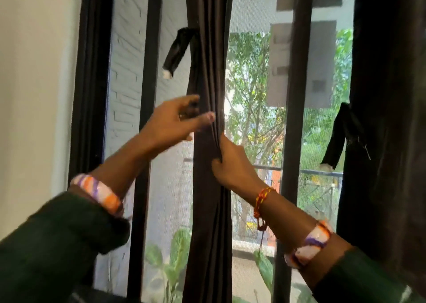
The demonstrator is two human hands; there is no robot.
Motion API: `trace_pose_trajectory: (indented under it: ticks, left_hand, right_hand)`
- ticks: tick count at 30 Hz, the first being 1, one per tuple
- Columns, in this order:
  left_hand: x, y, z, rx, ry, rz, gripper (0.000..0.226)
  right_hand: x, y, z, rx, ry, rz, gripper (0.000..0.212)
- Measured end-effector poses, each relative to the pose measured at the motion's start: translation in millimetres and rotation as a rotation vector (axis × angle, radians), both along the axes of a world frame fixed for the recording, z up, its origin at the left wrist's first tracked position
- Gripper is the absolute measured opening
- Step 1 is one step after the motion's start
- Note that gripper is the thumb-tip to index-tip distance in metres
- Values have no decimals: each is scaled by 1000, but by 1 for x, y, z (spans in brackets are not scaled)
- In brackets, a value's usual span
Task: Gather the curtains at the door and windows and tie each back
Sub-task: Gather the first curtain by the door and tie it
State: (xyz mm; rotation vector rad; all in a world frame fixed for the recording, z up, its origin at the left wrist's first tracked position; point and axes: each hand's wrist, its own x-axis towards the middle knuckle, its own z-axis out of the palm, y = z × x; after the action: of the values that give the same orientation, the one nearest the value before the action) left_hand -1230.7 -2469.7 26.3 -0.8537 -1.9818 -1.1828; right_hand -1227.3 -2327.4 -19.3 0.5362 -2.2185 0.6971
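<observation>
Left hand (175,120) is seen w/ fingers spread and loose, gripping nothing, just touching the curtain (209,72) – a dark panel bunched at the window's middle. A tie (177,49) dangles up-left of it. Right hand (230,162) is pinched on the folds. Cloth is judged soft, light, prob. slippery – best circled at the bunch, near tie height.

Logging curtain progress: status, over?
Right hand grips middle curtain. Left hand open, fingers at its folds. Tie strap hangs loose, not yet wrapped. Nothing blocking.
</observation>
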Motion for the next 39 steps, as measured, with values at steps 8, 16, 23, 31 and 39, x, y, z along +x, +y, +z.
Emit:
trace_pose_trajectory:
  ticks: [8,16,23,31,39]
  left_hand:
    - [2,42,80,196,56,348,49]
    - [2,49,87,22,227,566,15]
    - [-9,68,87,-85,411,526,23]
    - [-19,74,94,-264,408,366,21]
    - [-19,42,119,227,203,237,8]
  right_hand:
    - [4,-10,-1,89,32,43,62]
    - [25,28,65,-79,-431,495,34]
    - [12,9,168,-381,-273,373,47]
    - [1,22,195,-401,-306,245,4]
    - [-16,32,195,-295,-218,226,30]
